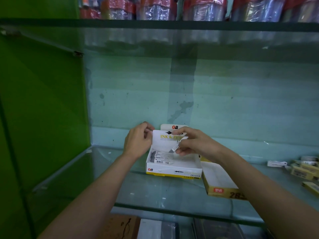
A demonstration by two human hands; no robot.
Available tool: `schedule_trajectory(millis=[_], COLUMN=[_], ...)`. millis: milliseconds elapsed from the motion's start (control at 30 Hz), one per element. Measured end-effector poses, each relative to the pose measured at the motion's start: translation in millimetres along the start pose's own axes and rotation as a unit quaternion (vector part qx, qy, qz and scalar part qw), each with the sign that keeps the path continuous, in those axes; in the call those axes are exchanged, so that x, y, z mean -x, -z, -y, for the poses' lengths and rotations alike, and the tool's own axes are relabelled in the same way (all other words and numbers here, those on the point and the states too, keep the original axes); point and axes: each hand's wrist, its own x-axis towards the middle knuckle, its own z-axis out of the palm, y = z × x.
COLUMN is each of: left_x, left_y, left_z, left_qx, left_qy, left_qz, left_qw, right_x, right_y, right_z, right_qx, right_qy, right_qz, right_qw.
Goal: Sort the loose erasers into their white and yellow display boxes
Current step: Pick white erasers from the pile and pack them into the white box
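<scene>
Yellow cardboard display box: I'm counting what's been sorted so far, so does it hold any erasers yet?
No, the yellow cardboard display box shows only its bare white inside, while the white cardboard display box already holds a row of erasers.

An open display box [173,169] stood on a glass shelf [155,192], its raised lid [165,140] at the rear. A row of erasers [161,156] lay inside along its left end. A second open box [220,180] sat just right of it, nearer the shelf's front edge. Loose erasers [302,169] lay well apart at the far right. Wrapped packs [181,8] stood on the shelf above.
</scene>
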Motion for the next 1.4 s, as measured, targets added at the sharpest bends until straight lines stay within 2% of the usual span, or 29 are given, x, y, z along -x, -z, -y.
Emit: schedule_trajectory(millis=[100, 233, 400, 533, 667, 733, 867, 967, 1100, 1233, 1333, 1400], left_x=[0.5, 0.5, -0.4, -0.6, 0.6, 1.4, 2.9, 4.1, 7.3, 9.0, 7.6, 7.0], left_y=[0.4, 0.5, -0.7, -1.3, -0.9, -0.4, -0.1, 0.7, 1.2, 1.5, 2.0, 4.3], left_z=[0.7, -0.3, 0.5, 0.6, 0.0, -1.4, -6.5, -6.9, -9.0, -11.6, -14.1, -16.2], left_qx=[-0.005, -0.006, -0.011, -0.009, -0.003, 0.001, 0.03, 0.033, 0.036, 0.023, 0.013, -0.004], left_qy=[-0.001, -0.003, -0.005, -0.008, -0.012, -0.018, -0.028, -0.023, -0.016, -0.02, -0.016, -0.015], left_qz=[0.001, -0.001, -0.006, -0.006, -0.01, -0.009, 0.006, 0.005, -0.004, -0.007, -0.003, -0.006], left_qw=[1.0, 1.0, 1.0, 1.0, 1.0, 1.0, 0.999, 0.999, 0.999, 1.0, 1.0, 1.0], right_x=[2.6, -0.1, -4.0, -6.0, -9.8, -9.5, -11.8, -13.6, -8.5, -5.9, -4.3, -2.3], right_y=[0.5, -0.3, -14.4, -26.1, -31.6, -37.5, -49.7, -51.3, -42.9, -44.6, -48.4, -43.9], right_z=[-3.6, -7.2, -6.8, -1.7, 5.0, 3.4, 0.5, -1.0, -0.5, 1.6, 2.0, 2.0], right_qx=[0.005, 0.101, 0.16, 0.319, 0.38, 0.373, 0.472, 0.476, 0.395, 0.447, 0.489, 0.46], right_qy=[-0.013, 0.019, 0.036, 0.025, -0.035, -0.067, -0.03, -0.014, -0.042, -0.011, 0.011, -0.003], right_qz=[0.009, -0.008, -0.018, -0.042, -0.012, 0.003, -0.012, -0.026, 0.007, -0.003, 0.019, 0.031], right_qw=[1.0, 0.995, 0.986, 0.946, 0.924, 0.926, 0.881, 0.879, 0.918, 0.894, 0.872, 0.888])
